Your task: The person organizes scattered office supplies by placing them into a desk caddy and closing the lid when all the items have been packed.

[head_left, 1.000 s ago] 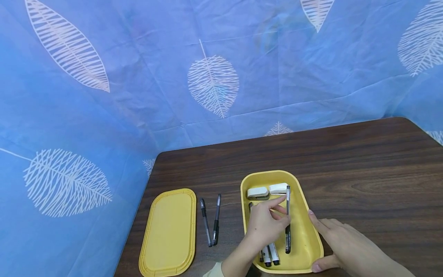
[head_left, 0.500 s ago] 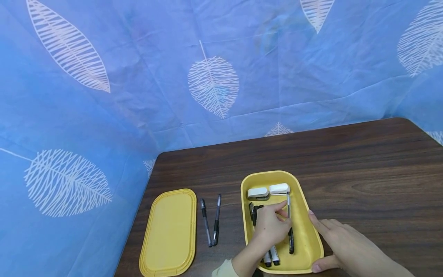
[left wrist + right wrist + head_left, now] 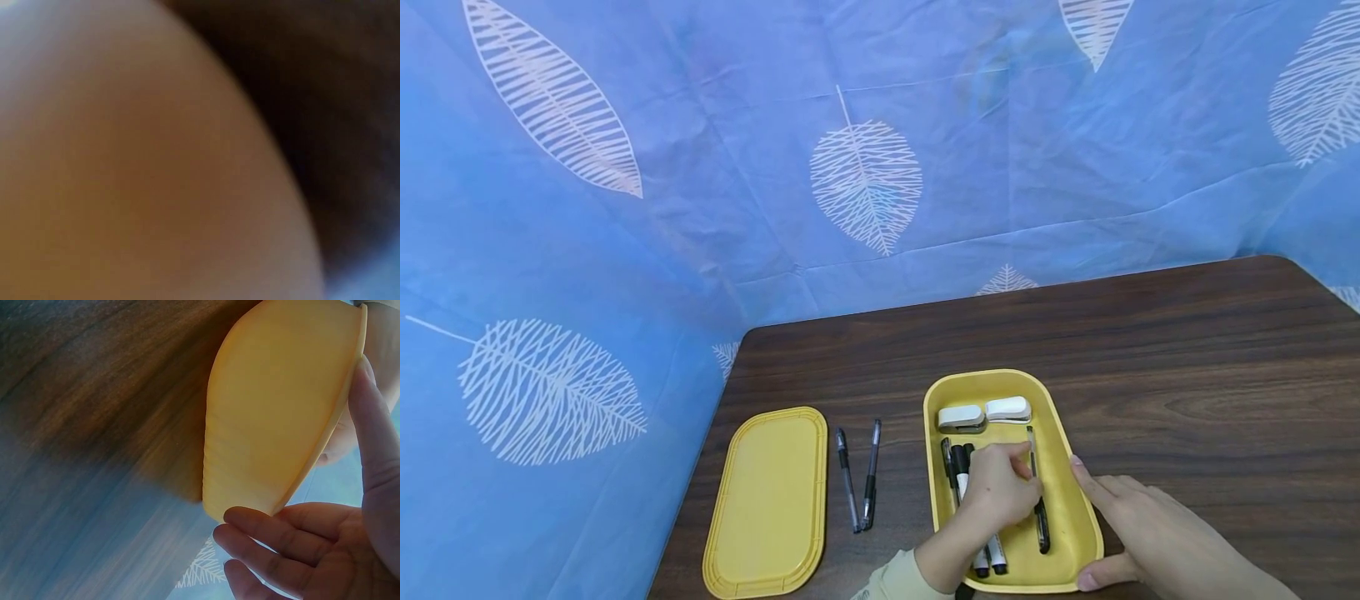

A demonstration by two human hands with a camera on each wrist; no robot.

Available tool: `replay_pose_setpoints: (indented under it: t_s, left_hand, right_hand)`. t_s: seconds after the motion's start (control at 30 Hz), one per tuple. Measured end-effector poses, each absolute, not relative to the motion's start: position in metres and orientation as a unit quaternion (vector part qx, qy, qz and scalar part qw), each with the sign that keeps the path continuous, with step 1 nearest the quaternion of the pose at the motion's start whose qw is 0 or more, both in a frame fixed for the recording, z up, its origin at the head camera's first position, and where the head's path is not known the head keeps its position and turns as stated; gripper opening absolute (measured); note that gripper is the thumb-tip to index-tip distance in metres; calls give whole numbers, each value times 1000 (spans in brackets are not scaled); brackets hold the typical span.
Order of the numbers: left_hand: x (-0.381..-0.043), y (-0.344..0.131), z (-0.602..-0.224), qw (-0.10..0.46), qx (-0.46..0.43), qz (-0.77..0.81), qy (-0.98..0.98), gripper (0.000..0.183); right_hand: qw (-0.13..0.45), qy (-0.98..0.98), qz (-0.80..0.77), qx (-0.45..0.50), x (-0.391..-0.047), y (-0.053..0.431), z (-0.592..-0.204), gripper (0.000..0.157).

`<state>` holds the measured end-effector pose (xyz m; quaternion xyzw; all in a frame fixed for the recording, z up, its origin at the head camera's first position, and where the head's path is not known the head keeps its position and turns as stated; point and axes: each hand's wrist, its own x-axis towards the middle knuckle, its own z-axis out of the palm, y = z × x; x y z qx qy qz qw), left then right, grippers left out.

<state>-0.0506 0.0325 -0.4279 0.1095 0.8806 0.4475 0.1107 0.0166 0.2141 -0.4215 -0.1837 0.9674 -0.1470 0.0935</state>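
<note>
Inside the yellow tray (image 3: 1063, 500), the left hand (image 3: 1000, 487) pinches a dark pen (image 3: 1042, 532) in curled fingers (their tips partly hidden), right of the markers (image 3: 996, 553); the right hand (image 3: 1150, 517), loosely spread, touches the tray's rim.

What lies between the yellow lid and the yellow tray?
One pen nearer the yellow lid and a second pen nearer the yellow tray, both lying on the wooden table; the head view shows this.

The pen (image 3: 1042, 527), clear and black, slants lengthwise inside the yellow tray (image 3: 1066, 508), nearer its right wall; the tray has rounded corners
</note>
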Motion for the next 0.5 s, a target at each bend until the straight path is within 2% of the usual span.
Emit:
replay_pose_setpoints:
  t_s: [0.2, 0.5]
  left_hand:
    - [-49, 34, -428, 122, 105, 430, 888, 49]
    - [-50, 40, -433, 145, 89, 409, 897, 54]
  right_hand:
    - [73, 969, -139, -192, 18, 214, -423, 122]
    - [114, 964, -147, -188, 12, 215, -422, 122]
